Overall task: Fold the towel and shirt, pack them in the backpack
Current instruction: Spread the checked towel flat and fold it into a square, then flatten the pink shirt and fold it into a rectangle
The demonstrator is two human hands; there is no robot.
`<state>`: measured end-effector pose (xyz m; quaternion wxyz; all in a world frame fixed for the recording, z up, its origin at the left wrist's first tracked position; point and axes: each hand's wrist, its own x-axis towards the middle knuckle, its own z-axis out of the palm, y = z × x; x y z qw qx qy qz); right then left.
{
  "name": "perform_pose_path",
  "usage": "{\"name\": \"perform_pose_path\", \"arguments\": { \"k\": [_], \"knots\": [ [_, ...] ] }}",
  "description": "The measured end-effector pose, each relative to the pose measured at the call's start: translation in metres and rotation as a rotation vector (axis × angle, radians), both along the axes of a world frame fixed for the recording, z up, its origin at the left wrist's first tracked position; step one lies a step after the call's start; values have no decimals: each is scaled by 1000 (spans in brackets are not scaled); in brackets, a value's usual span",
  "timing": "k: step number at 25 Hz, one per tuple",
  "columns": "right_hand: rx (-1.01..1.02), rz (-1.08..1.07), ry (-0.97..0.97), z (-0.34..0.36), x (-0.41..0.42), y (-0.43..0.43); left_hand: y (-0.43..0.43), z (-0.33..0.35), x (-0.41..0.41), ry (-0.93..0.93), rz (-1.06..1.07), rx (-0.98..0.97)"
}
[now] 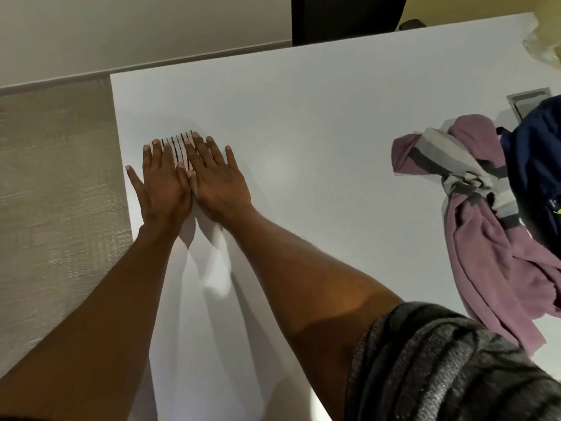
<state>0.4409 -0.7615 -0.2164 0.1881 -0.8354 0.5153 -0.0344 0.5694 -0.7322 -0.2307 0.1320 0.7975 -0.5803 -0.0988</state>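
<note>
My left hand (pixel 162 183) and my right hand (pixel 217 180) lie flat side by side, fingers spread, on the white table (pixel 303 117) near its left edge. Under the fingertips shows a small black-and-white striped patch (pixel 179 142); what it is I cannot tell. A crumpled mauve cloth with a grey striped band (pixel 485 226) lies at the right side of the table. It rests against a dark blue backpack (pixel 537 165), cut off by the right edge. Whether the mauve heap is the towel, the shirt or both I cannot tell.
A grey metal cable hatch (pixel 528 100) sits in the tabletop behind the backpack. A clear plastic bag (pixel 546 47) lies at the far right corner. Beige carpet floor (pixel 54 192) runs along the table's left edge. A dark chair back (pixel 343 16) stands beyond the far edge.
</note>
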Motion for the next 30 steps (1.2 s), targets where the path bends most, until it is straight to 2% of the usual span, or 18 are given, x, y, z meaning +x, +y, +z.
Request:
{"name": "perform_pose_path", "arguments": {
  "k": [5,10,12,19,21,23,26,30],
  "knots": [
    [-103,5,75,19,-55,27,25,18,-54,-35,4,-95],
    [-104,-112,29,25,-152,68,56,20,-149,12,-66,-158],
    [-68,-221,5,24,-200,86,72,17,-199,66,-115,-138],
    [-43,-595,195,21,-386,162,120,15,-393,240,-321,-16],
    [-56,-674,229,23,-428,177,127,15,-434,353,-324,7],
    [-82,-710,273,30,-461,188,128,15,-466,449,-353,13],
    [-62,-769,343,26,-495,201,123,13,-498,481,-425,16],
    [38,-859,311,14,-505,211,105,18,-525,588,-349,125]
  ]
}}
